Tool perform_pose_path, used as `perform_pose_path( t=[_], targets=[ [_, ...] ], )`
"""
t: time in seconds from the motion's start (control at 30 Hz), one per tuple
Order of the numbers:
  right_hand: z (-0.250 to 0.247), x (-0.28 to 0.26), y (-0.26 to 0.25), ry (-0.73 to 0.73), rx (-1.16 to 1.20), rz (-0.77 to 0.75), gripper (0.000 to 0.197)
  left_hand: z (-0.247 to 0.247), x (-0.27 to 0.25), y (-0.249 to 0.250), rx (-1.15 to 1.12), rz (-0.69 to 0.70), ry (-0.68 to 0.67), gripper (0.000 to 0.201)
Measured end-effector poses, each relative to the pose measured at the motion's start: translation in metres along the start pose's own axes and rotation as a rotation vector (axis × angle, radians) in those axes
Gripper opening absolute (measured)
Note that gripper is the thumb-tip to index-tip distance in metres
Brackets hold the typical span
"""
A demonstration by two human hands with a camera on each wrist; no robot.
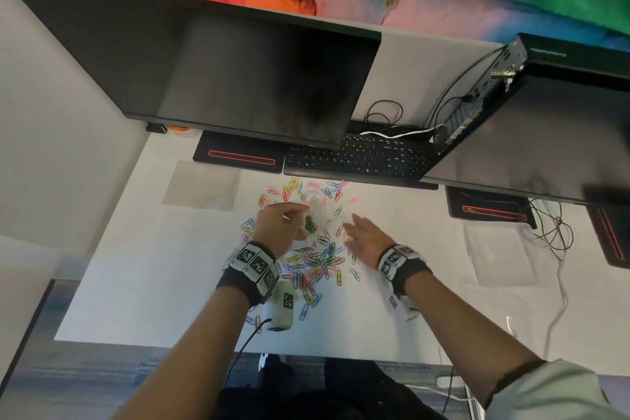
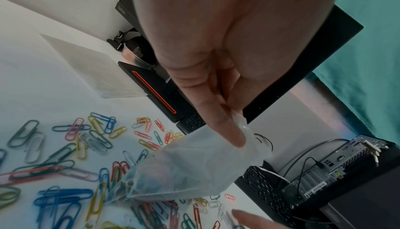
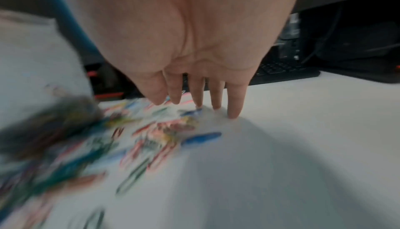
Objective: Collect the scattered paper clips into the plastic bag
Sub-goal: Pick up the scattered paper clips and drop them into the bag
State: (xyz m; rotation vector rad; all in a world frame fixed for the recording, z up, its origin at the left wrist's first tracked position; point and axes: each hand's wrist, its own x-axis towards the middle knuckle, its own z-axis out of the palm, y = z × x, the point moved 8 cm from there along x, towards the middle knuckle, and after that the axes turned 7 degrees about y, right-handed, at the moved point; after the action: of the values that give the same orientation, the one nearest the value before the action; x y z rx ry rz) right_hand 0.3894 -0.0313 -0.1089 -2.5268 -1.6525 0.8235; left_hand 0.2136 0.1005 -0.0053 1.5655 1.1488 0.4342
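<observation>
Coloured paper clips [image 1: 318,257] [image 2: 71,169] [image 3: 160,133] lie scattered over the white desk [image 1: 136,283]. My left hand [image 1: 283,225] [image 2: 229,112] pinches the top of a clear plastic bag [image 1: 315,215] [image 2: 194,169] between thumb and fingers; the bag hangs above the pile with a few clips inside. My right hand [image 1: 364,235] [image 3: 199,99] is flat, fingers straight and spread, fingertips [image 3: 233,115] touching the desk at the pile's right edge. It holds nothing. The right wrist view is blurred by motion.
A black keyboard [image 1: 358,157] lies just behind the clips under a large monitor [image 1: 221,72]. An empty clear bag [image 1: 201,186] lies at the left, another [image 1: 497,256] at the right. Cables [image 1: 552,228] trail at the right, near a small computer [image 1: 477,92].
</observation>
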Motion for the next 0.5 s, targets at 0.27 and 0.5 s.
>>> perform_pose_path(
  t=[0.27,0.5],
  targets=[
    [0.021,-0.026,-0.033,0.154,-0.247,-0.163,0.056,0.009,-0.006,-0.008,-0.022,-0.024,-0.013,0.020],
    [-0.002,-0.011,-0.017,0.254,-0.057,0.027,0.030,0.011,-0.010,-0.004,-0.010,-0.029,-0.040,0.022]
  ],
)
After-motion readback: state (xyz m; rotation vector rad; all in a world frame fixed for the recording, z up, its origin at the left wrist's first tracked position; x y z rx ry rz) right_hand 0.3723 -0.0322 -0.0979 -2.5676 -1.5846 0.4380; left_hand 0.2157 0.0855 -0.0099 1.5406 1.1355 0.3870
